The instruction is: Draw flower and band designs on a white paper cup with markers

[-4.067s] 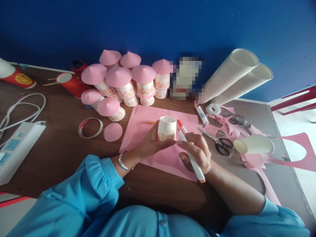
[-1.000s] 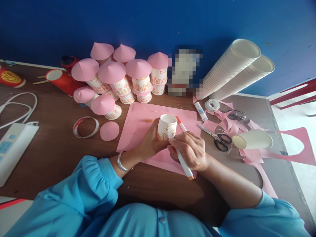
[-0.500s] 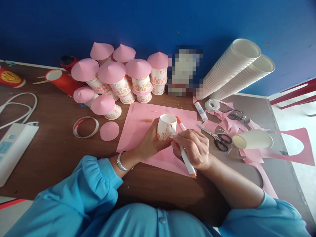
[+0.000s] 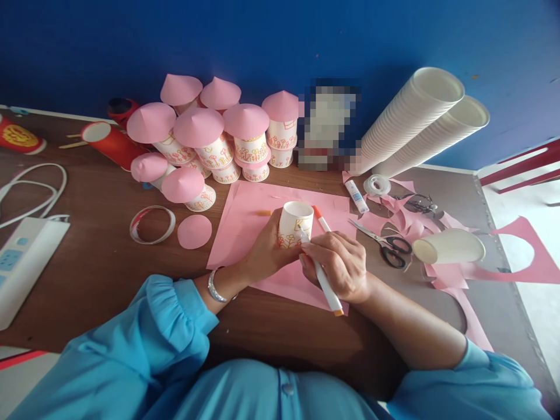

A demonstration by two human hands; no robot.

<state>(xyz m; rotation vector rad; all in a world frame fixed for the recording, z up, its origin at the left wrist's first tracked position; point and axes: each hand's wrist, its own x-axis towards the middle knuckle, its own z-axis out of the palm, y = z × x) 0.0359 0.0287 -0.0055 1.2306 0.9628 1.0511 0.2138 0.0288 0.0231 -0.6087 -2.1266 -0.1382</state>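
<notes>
Left hand (image 4: 266,249) curled in a grasp, thumb up. Right hand (image 4: 340,263) pinched in a writing grip, just beside it. Left forearm (image 4: 188,300) and right forearm (image 4: 415,333) angle inward.

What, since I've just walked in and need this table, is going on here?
The person's left hand steadies a small white paper cup with orange drawings on a pink paper sheet. The right hand holds a white marker pen, its tip against the cup's side. Decorated cups with pink cone lids stand behind; black-handled scissors lie to the right.
</notes>
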